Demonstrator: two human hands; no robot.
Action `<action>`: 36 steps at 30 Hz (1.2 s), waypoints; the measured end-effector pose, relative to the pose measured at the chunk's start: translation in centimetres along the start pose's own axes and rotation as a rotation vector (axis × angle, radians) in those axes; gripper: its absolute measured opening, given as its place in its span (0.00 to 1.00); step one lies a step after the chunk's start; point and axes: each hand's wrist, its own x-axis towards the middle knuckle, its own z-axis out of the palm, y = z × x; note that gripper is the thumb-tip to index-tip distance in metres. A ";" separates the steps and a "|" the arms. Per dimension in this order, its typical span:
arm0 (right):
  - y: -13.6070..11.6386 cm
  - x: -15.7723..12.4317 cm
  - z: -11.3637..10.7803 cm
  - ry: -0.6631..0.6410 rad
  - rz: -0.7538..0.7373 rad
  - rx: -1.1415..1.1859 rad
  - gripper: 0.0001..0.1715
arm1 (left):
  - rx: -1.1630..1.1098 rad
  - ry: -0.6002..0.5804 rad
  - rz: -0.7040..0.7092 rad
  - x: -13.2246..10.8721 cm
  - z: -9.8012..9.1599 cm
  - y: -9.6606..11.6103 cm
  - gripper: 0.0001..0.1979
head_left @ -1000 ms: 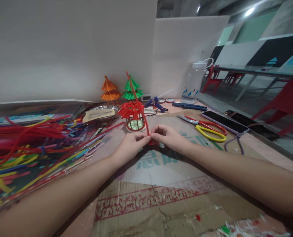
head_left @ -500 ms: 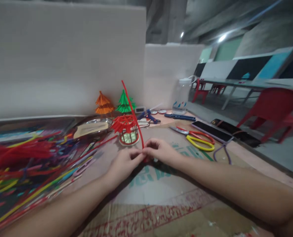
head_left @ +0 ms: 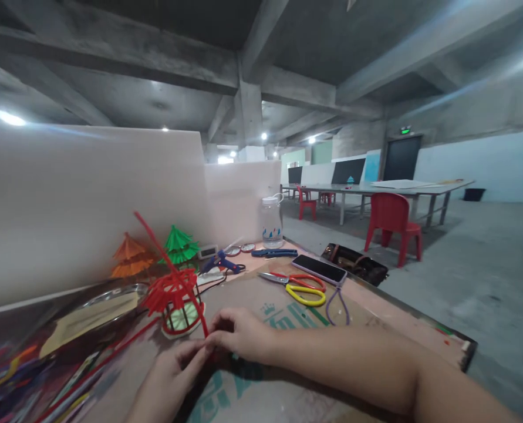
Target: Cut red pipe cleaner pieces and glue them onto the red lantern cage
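A red pipe cleaner (head_left: 158,245) rises from my fingertips and leans up to the left. My left hand (head_left: 171,370) and my right hand (head_left: 243,335) meet at its lower end, thumbs and forefingers pinched on it. The fingers partly hide that end. Just behind the pipe cleaner stands a small pavilion model (head_left: 168,289) with a red roof, dark posts and a pale green round base. Both hands are above a cardboard sheet (head_left: 261,370) printed in green.
Scissors (head_left: 305,295) with red and yellow handles lie right of my hands, near a phone (head_left: 318,268), blue pliers (head_left: 274,253) and a bottle (head_left: 272,226). A glue gun (head_left: 226,262), green model (head_left: 177,244) and orange model (head_left: 131,255) stand behind. Loose pipe cleaners (head_left: 14,376) lie left.
The head view has tilted up and turned right, so the table things appear lower and further left. Both hands keep their pinch on the red pipe cleaner.
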 end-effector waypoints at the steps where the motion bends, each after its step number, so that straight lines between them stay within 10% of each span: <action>1: 0.1 0.1 0.0 0.002 0.002 0.023 0.05 | 0.003 0.017 0.003 0.0 -0.1 0.1 0.25; 8: 0.9 0.6 -0.3 -0.071 0.045 0.059 0.25 | 0.071 0.231 0.027 0.2 -0.8 0.9 0.33; 12: 1.1 0.8 -0.3 -0.114 0.050 0.061 0.20 | 0.142 0.328 0.052 0.5 -0.9 0.8 0.38; 36: -0.5 -0.9 0.0 -0.077 -0.007 -0.136 0.11 | -0.047 0.245 0.043 -0.5 -0.4 2.3 0.15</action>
